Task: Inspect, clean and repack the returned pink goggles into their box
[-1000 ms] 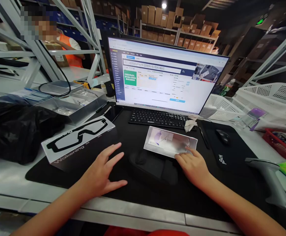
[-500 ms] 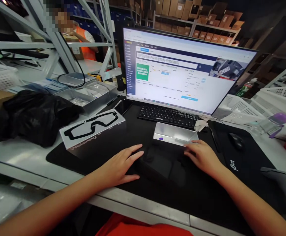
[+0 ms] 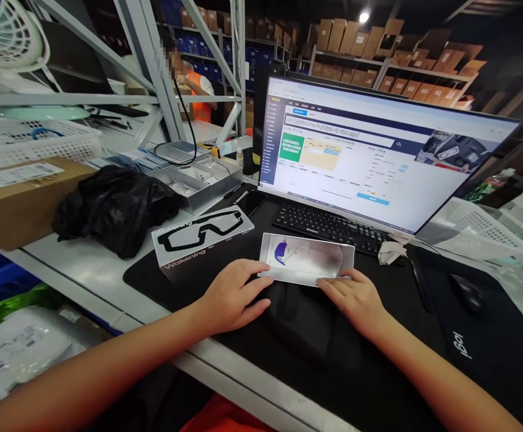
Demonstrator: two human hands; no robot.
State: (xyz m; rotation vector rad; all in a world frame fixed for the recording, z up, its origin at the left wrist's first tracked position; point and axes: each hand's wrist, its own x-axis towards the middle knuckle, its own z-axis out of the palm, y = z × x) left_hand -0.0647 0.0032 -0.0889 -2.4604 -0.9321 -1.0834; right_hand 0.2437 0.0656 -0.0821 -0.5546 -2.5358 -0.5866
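Observation:
A flat, shiny silver box [image 3: 306, 255] with a purple mark lies across the black desk mat, in front of the keyboard [image 3: 328, 225]. At its left end, my left hand [image 3: 237, 297] touches the front corner with its fingertips; the fingers stretch out and the thumb stands apart from the box. My right hand [image 3: 358, 300] grips the box at its right front edge, its fingers bent against the side. Left of the silver box stands a white-and-black carton [image 3: 205, 240] labelled "Wakening" with a goggle-shaped drawing on top; neither hand touches it.
A lit monitor [image 3: 369, 156] stands behind the keyboard. Crumpled tissue [image 3: 391, 252] and a mouse [image 3: 467, 293] are at the right. Leftward are a black plastic bag [image 3: 113, 210], a grey compartment tray [image 3: 207, 183] and a cardboard box [image 3: 23, 201]. A person in an orange vest [image 3: 198, 99] is beyond the rack.
The silver box has shifted left across the mat with my right hand on it, and its purple mark looks larger. My left hand now meets its left end. The view has turned left.

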